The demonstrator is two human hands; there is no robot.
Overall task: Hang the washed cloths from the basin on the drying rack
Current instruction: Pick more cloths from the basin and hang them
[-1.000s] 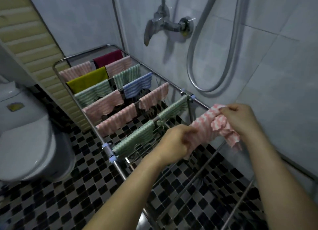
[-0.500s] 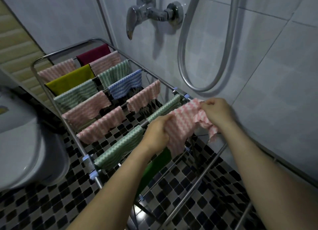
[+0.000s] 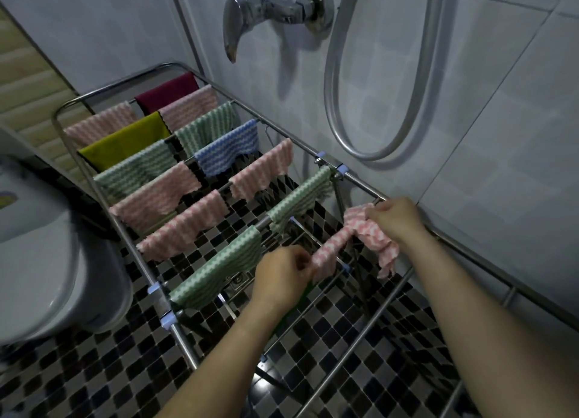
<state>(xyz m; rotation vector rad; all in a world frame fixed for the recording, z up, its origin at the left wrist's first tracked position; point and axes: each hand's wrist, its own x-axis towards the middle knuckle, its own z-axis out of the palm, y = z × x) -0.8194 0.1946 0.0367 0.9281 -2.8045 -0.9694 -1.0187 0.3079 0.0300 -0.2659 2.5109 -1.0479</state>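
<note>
Fingers of the left hand were pinched shut on one end of a pink-and-white striped cloth; those of the right hand were closed on its other end, near the wall-side rail of the drying rack. The cloth was stretched between both hands over a bare rod at the near part of the rack, with a crumpled corner drooping below the right hand.

The cloth appeared soft, thin and limp, probably light though possibly still damp, so it would sag and bunch wherever unsupported. Holding it at two opposite corners or edges looked the soundest method, as tension kept it flat for draping. It did not look fragile or slippery.

Farther rods already carried a green striped cloth, several pink ones, a blue striped cloth, a yellow cloth and a maroon cloth. The rack stood on a black-and-white mosaic tile floor in a tight bathroom, between a toilet and a tiled wall with a shower mixer tap and hose. No basin was in view.
</note>
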